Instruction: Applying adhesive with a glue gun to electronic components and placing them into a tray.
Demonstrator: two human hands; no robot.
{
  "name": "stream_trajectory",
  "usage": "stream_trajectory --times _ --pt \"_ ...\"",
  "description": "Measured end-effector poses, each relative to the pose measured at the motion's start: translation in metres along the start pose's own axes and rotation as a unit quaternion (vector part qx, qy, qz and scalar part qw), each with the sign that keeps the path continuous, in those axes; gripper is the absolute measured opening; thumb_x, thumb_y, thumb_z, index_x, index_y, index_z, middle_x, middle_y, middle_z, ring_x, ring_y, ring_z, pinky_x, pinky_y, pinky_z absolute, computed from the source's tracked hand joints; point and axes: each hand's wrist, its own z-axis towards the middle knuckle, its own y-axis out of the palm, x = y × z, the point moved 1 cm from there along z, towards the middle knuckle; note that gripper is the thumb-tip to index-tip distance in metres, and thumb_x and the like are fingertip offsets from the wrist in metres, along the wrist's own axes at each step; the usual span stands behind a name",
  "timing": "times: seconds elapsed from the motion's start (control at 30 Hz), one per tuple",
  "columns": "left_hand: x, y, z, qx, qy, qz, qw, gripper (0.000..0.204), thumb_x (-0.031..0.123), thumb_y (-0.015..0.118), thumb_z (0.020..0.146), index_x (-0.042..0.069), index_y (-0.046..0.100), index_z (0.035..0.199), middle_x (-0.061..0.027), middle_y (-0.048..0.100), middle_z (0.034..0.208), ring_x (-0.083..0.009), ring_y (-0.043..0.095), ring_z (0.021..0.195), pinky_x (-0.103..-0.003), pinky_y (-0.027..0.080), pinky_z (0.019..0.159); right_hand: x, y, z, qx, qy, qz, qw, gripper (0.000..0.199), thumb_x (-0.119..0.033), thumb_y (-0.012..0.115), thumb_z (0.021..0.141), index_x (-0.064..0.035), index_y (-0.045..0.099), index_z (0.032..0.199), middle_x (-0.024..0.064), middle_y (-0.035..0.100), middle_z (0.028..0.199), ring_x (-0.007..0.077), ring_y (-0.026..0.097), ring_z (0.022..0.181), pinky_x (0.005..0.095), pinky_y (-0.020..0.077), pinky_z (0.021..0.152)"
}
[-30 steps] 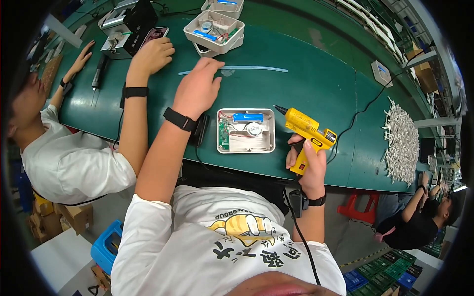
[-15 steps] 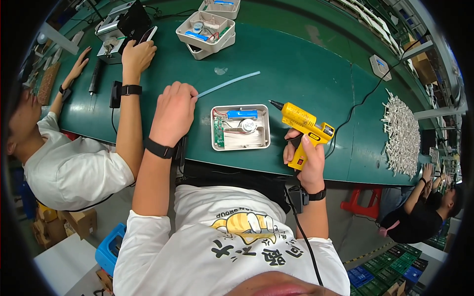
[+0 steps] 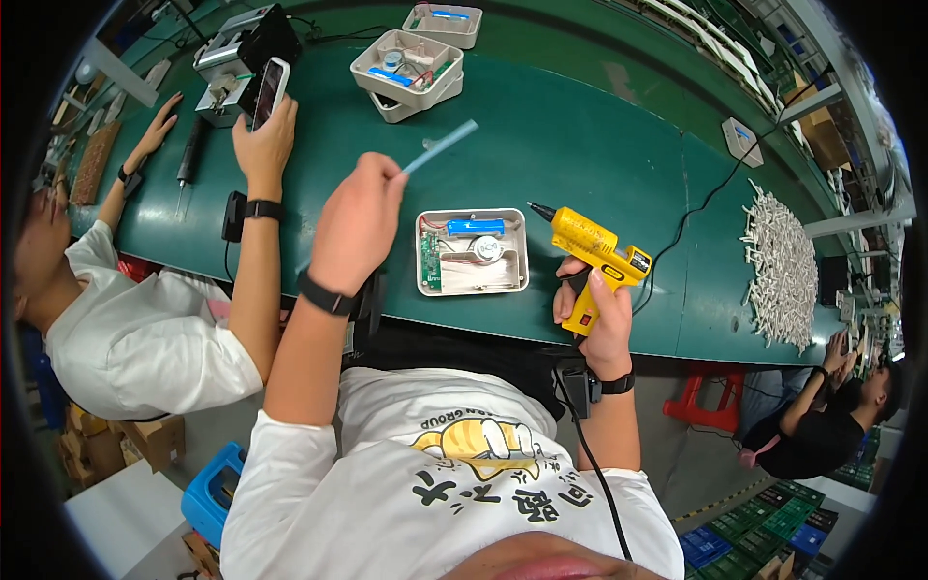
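Green workbench [image 3: 599, 145] seen from above, curved by a fisheye lens. At centre, open white plastic housing [image 3: 473, 252] lying flat, with blue cylindrical cell, small circuit board and round part inside. Left hand [image 3: 356, 224] raised above bench, fingers closed around a pale translucent glue stick [image 3: 440, 147], tip angled up and away. Right hand [image 3: 592, 307] wrapped tight on yellow glue gun [image 3: 594, 249], nozzle aimed toward housing, just beside its right edge. Likely step: loading stick into gun; next calls for bringing stick to gun's rear. Further left, co-worker's hand holding a phone [image 3: 270, 90]. Heap of white sticks [image 3: 781, 263] far right
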Motion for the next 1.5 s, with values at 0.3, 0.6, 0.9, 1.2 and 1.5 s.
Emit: stream_trajectory --times 0.3,0.6,0.9,1.2,1.5 --pt "0.073 -0.037 -0.087 -0.153 0.014 -0.244 0.958 0.011 0.011 0.061 0.107 0.003 0.066 0.113 -0.0114 0.066 0.075 -0.0262 0.065 0.064 -0.036 0.045 0.059 -0.01 0.028 -0.002 0.011 -0.046 -0.045 0.998 0.028 -0.014 0.063 0.102 0.0024 0.061 0.125 0.0147 0.064 0.12 0.0155 0.059 0.075 0.0328 0.0513 0.069" --pt "0.083 -0.034 -0.107 -0.184 0.154 -0.246 0.939 0.005 0.008 0.066 0.097 0.005 0.07 0.097 -0.0027 0.067 0.065 -0.0215 0.061 0.055 -0.034 0.046 0.061 -0.017 0.064 0.0 0.009 -0.224 -0.378 0.898 0.051 -0.002 0.065 0.086 0.0025 0.049 0.134 0.0193 0.052 0.126 0.0329 0.055 0.109 0.0421 0.0484 0.095" --pt "0.081 -0.028 -0.122 -0.175 0.093 -0.261 0.945 0.008 0.007 0.063 0.101 0.003 0.069 0.097 -0.0018 0.064 0.062 -0.0149 0.058 0.05 -0.031 0.044 0.055 -0.017 0.071 -0.007 0.086 -0.325 -0.502 0.797 0.057 0.003 0.067 0.083 0.0027 0.047 0.137 0.0201 0.048 0.131 0.0356 0.049 0.12 0.0412 0.0418 0.105" --pt "0.075 -0.046 -0.113 -0.365 -0.082 -0.505 0.778 0.026 0.014 0.047 0.114 0.0 0.067 0.104 0.0044 0.056 0.06 -0.0026 0.045 0.049 -0.023 0.038 0.051 -0.001 0.06 -0.002 0.147 -0.397 -0.558 0.714 0.064 0.003 0.065 0.083 0.0023 0.043 0.143 0.022 0.043 0.137 0.0364 0.047 0.126 0.0417 0.0403 0.109" --pt "0.069 -0.043 -0.105 -0.426 -0.129 -0.554 0.703 0.03 0.019 0.044 0.117 0.0 0.065 0.107 0.0052 0.05 0.062 -0.0023 0.041 0.052 -0.023 0.035 0.053 0.011 0.052 -0.002 0.156 -0.397 -0.533 0.731 0.064 0.001 0.065 0.084 0.0034 0.042 0.144 0.0209 0.041 0.14 0.0333 0.048 0.126 0.0395 0.0426 0.108"
